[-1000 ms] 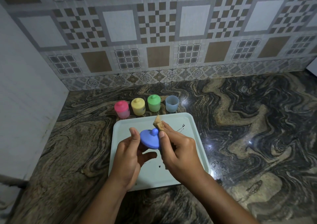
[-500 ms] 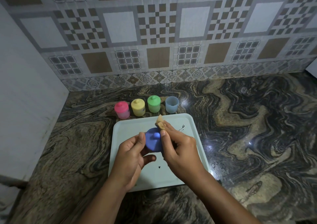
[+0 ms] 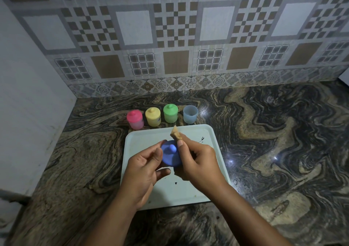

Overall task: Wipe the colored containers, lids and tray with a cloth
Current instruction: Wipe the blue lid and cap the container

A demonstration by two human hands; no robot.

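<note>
Blue lid point(image 3: 171, 156), knob facing the camera, is held up above the pale tray point(image 3: 217, 162) between both hands, and that raised position makes sense: lifted clear of the tray, its rim and face can be turned and rubbed from any side. The left hand point(image 3: 143, 167) pinches the lid's left edge with thumb and curled fingers, acting as the holder. The right hand point(image 3: 196, 162) is closed around a small tan cloth point(image 3: 176, 134), a corner of which sticks up past the fingertips, while the thumb presses against the lid's right edge; how much of the cloth sits behind the lid is hidden. Beyond the tray's far edge, on the marbled counter point(image 3: 283, 142), four small containers stand in a row: the pink container point(image 3: 135, 120), yellow container point(image 3: 152, 116) and green container point(image 3: 170, 112) each wear their lids, while the blue container point(image 3: 190, 114) at the right end stands open, plainly the one this lid belongs to. Lining them up off the tray probably keeps the tray free for its own wipe; it carries a few dark specks and a smear near its far right corner, so that step looks not yet done. My guess is the lid work is in hand and the tray comes last.
</note>
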